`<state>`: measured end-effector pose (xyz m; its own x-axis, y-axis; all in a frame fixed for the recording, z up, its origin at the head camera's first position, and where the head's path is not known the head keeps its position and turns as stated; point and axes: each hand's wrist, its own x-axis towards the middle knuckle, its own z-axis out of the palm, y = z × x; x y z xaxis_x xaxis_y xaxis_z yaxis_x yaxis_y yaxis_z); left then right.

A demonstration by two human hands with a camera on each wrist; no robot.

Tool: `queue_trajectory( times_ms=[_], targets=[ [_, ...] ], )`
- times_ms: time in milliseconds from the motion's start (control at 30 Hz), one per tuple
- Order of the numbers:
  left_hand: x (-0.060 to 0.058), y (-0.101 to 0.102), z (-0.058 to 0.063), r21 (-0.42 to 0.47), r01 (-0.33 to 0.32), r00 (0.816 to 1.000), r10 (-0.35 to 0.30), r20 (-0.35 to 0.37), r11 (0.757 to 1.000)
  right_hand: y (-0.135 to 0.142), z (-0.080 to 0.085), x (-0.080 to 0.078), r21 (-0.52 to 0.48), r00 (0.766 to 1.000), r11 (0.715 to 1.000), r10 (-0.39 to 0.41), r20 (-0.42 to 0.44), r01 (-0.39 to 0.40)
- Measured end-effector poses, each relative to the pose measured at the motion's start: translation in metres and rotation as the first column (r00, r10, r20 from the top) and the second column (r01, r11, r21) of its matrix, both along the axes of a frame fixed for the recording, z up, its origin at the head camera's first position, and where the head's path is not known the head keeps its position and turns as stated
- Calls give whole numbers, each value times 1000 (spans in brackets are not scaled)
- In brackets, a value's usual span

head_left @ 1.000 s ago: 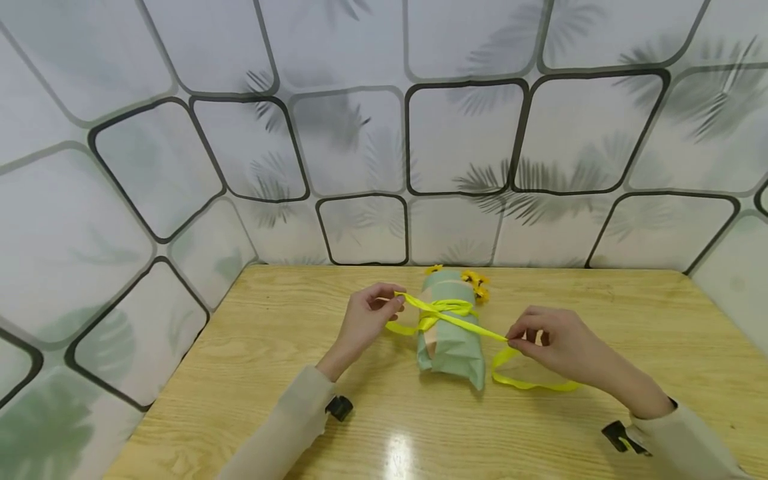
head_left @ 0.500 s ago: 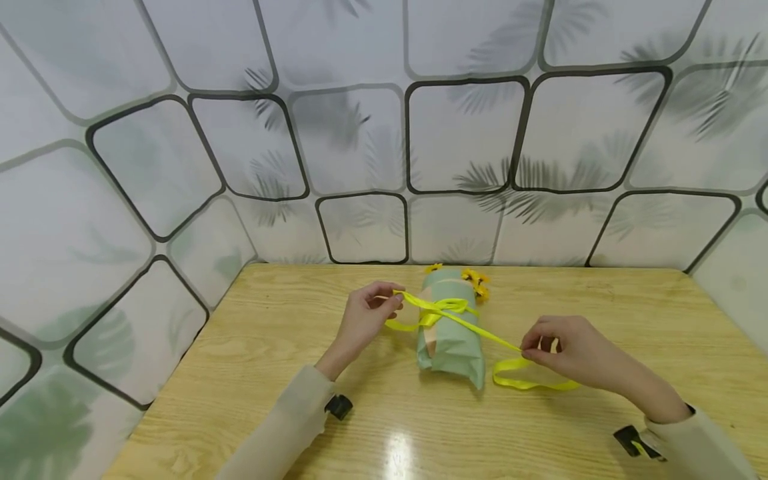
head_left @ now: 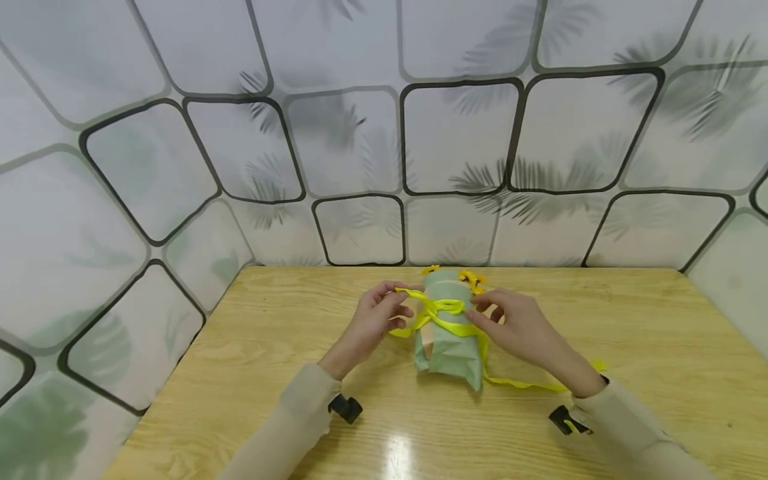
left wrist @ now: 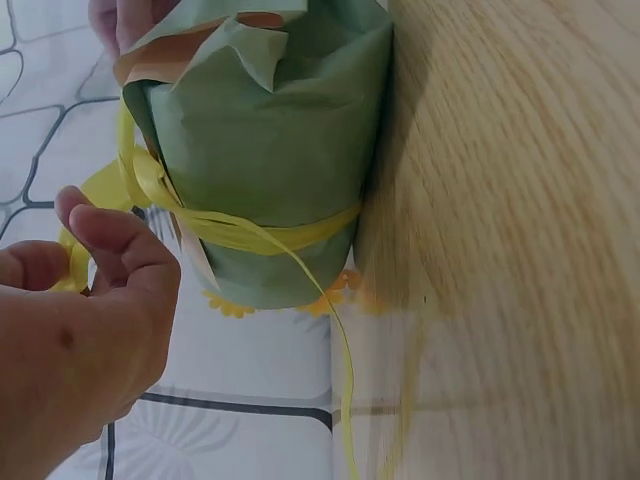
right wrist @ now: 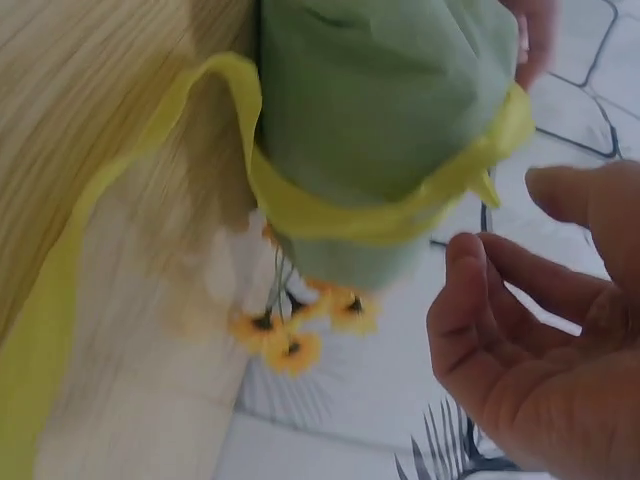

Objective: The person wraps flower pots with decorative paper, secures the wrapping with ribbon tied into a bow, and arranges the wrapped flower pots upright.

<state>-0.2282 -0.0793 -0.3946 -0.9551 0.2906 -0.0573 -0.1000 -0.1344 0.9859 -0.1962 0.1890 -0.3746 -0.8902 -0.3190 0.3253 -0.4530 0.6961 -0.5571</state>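
Observation:
A bouquet wrapped in pale green paper (head_left: 447, 357) lies on the table, tied round its middle with a yellow ribbon (head_left: 459, 329) in a bow. In the head view my left hand (head_left: 373, 319) is at its left, pinching a ribbon end or loop between thumb and fingers. My right hand (head_left: 521, 327) hovers by the bow at the right. The right wrist view shows that hand (right wrist: 530, 340) with its thumb apart from bent fingers and nothing between them. Yellow flowers (head_left: 472, 279) stick out of the bouquet's far end.
The wooden table (head_left: 288, 300) ends at a patterned wall covering (head_left: 450, 140) behind the bouquet. A loose ribbon tail (head_left: 522, 384) trails to the right, under the right forearm. Dark wrist devices (head_left: 346, 408) sit at both cuffs.
The right hand first drew a ribbon strand out to the right, then let it go and came back left to the bow. The left hand keeps its pinch with a slight shift.

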Motion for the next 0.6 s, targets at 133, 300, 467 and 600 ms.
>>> queue_trajectory(
  times_ms=[133, 300, 467, 600],
  targets=[
    [-1, 3, 0, 23, 24, 999, -25, 36, 999, -18, 1, -11, -24, 994, 997, -70, 86, 72],
    [1, 3, -2, -6, 19, 1000, -19, 16, 1000, -28, -2, -17, -83, 987, 989, -109, 119, 120],
    [1, 3, -2, -83, 16, 1000, -18, -23, 996, -33, -3, -17, -187, 994, 980, -48, 94, 65],
    [-1, 5, -1, -146, 15, 998, -23, -52, 989, -35, -2, -13, -199, 999, 980, -3, 54, 14]
  ],
)
